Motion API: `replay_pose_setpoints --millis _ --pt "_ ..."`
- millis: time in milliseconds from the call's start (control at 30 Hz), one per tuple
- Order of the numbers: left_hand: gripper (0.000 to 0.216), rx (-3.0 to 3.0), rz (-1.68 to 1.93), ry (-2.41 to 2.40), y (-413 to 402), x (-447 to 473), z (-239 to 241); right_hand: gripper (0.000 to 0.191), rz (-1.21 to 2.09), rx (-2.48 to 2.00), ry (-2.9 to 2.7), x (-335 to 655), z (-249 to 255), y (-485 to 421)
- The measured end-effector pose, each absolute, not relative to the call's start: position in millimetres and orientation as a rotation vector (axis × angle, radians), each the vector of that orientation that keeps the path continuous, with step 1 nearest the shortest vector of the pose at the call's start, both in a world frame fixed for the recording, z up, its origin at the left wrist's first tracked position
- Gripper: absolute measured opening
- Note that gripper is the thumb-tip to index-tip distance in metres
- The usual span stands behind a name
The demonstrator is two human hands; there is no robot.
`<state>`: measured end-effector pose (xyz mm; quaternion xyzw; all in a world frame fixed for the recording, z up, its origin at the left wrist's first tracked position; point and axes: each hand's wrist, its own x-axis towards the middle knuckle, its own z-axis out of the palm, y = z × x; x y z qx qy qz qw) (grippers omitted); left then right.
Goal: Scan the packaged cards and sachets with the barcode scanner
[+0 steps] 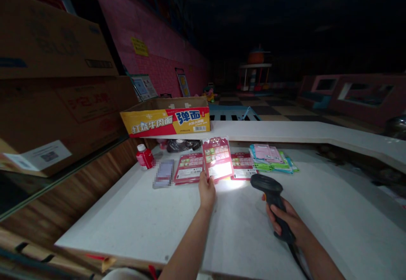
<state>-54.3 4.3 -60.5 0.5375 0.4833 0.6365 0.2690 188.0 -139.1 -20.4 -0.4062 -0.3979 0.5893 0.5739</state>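
Head view, left hand: the left hand pinches the lower edge of a red card packet between thumb and fingers, holding it upright and tilted toward the camera; the fingers are closed on it.
Head view, right hand: the right hand is wrapped around the grip of a black barcode scanner, fingers closed, its head aimed at the held packet; a cable trails down from the grip.
Light patch: a bright white glow falls on the lower part of the held packet and on the tabletop just beneath it; it appears to come from the scanner.
Packets lying flat: one red packet lies left of the held one, another red packet right of it; a fanned stack of pink and green packets sits further right.
Progress, as a judgement: one packet is under the scanner now; the flat ones cannot be sorted into scanned or unscanned from this view.
Surroundings: a small red bottle stands at the tabletop's left; an open noodle carton rests on the raised ledge; cardboard boxes fill the shelf on the left.
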Motion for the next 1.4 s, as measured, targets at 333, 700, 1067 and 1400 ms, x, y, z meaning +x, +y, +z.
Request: replay_pose_setpoints --millis 333,700,1067,1400 --pt "0.028 1.361 1.654 1.276 -5.2 -53.1 -47.4 0.040 1.349 -0.923 -0.856 187.6 -16.9 -139.8" --pt "0.049 1.254 1.551 1.006 -8.5 -45.7 -45.8 0.043 1.271 -0.937 -0.541 201.9 -26.8 -119.7" --pt "0.028 1.093 1.294 1.232 25.2 6.3 -38.3 0.043 1.287 -0.883 -0.482 201.9 -26.6 -116.6" --pt "0.013 1.656 1.020 1.628 37.4 27.2 -16.3 0.039 1.303 -0.847 -0.457 204.7 -31.8 -112.4"
